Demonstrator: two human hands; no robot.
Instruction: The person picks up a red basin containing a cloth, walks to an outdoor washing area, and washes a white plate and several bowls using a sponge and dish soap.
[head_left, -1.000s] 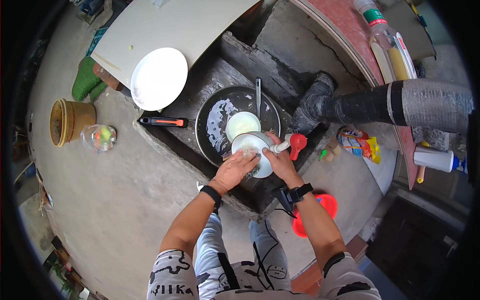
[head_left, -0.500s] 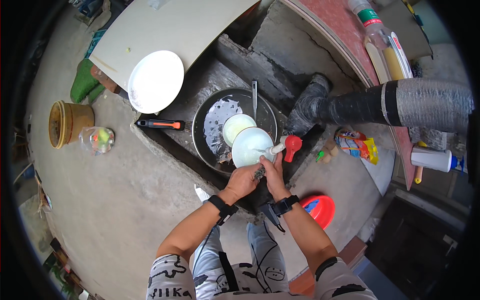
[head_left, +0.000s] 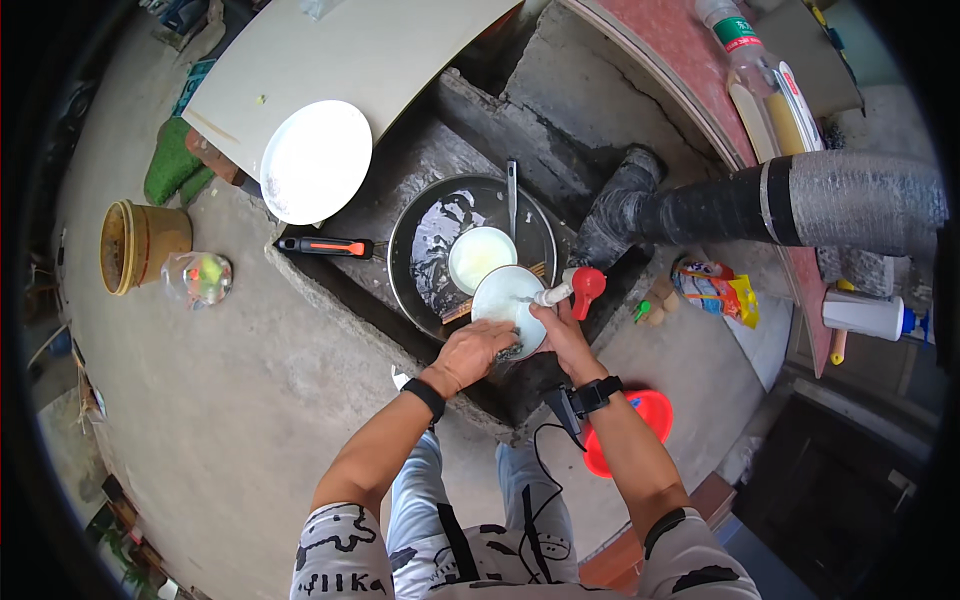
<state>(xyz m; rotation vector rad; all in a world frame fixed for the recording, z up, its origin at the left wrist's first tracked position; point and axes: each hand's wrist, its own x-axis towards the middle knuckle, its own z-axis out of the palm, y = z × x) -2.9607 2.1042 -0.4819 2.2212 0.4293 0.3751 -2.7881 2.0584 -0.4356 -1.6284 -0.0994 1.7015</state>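
A white bowl (head_left: 492,296) is tilted under the tap (head_left: 586,287) with the red handle, and water runs into it. My right hand (head_left: 563,343) grips its right rim, thumb on the inside. Closed round a dark metal scouring pad (head_left: 513,351), my left hand (head_left: 466,354) presses it at the bowl's near inner edge. Beneath, a dark frying pan (head_left: 393,262) holds water, a second white bowl (head_left: 478,252), wooden chopsticks (head_left: 457,312) and a utensil with a metal handle (head_left: 512,200). The left fingertips are partly hidden.
The pan stands in a concrete sink (head_left: 335,300). A white plate (head_left: 316,160) rests at the board's corner. A thick wrapped pipe (head_left: 720,210) crosses on the right. A red basin (head_left: 648,412) is beside my right forearm; a yellow bucket (head_left: 150,245) stands far left.
My left hand has brought the scouring pad from beside the bowl to its near inner edge. My right hand has shifted right along the rim. More of the chopsticks shows.
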